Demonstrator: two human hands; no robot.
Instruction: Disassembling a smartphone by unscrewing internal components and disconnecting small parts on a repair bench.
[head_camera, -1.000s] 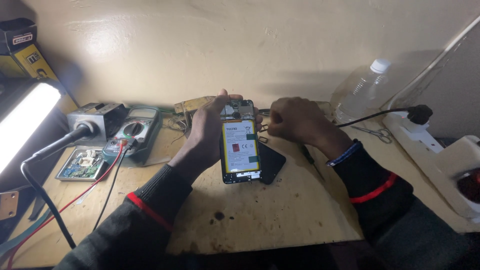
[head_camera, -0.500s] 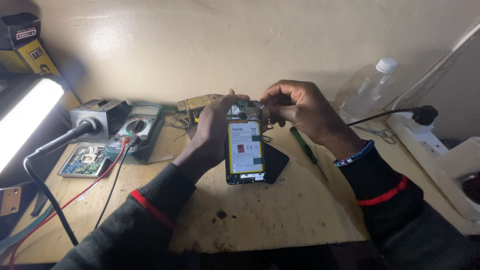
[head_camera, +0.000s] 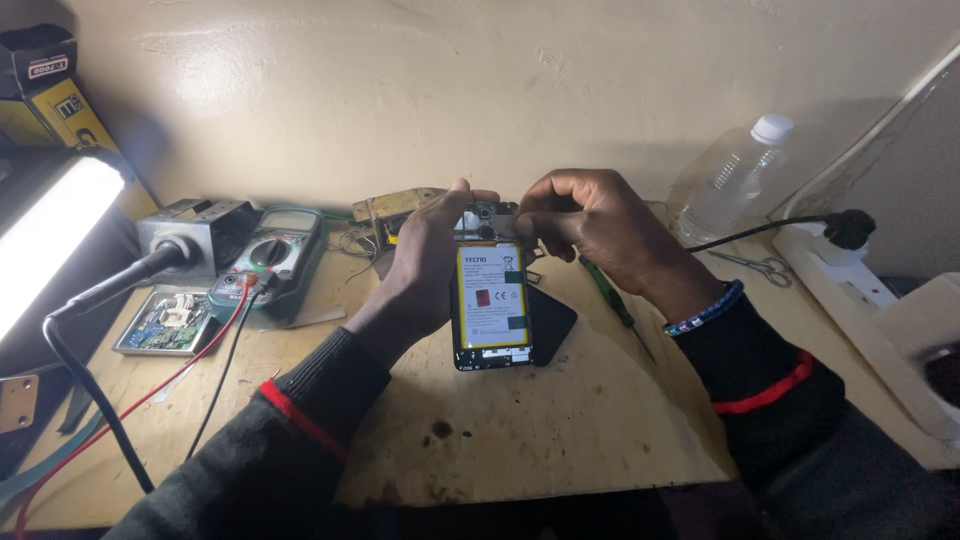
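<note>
Over at the far left, a bright lamp bar (head_camera: 45, 240) is glaring across the wooden bench (head_camera: 540, 440), and a bent black gooseneck arm (head_camera: 90, 330) is reaching up toward a grey metal box (head_camera: 205, 225). Just below that box a bare circuit board in a tray (head_camera: 165, 322) is lying flat, and beside it a green multimeter (head_camera: 270, 258) is sitting with its red and black leads (head_camera: 215, 345) trailing off toward the bench's near edge.

Moving toward the middle, the person's left hand (head_camera: 425, 265) is wrapping around the left edge of an opened smartphone (head_camera: 490, 300), thumb hooked over the top, holding it upright and lifted off the bench with its yellow battery facing the camera. A dark back cover (head_camera: 550, 325) is lying on the wood just behind and to the right of it.

The right hand (head_camera: 590, 225) is bending over the phone's top end, fingertips pinched together at the exposed board there; whether they are gripping a small part, I cannot tell. A green-handled screwdriver (head_camera: 605, 295) is lying under that wrist.

Further right, a clear plastic bottle (head_camera: 735, 180) is leaning near the wall, small scissors (head_camera: 755, 265) are lying close by, and a black plug (head_camera: 845, 228) is sitting in a white power strip (head_camera: 860, 300).
</note>
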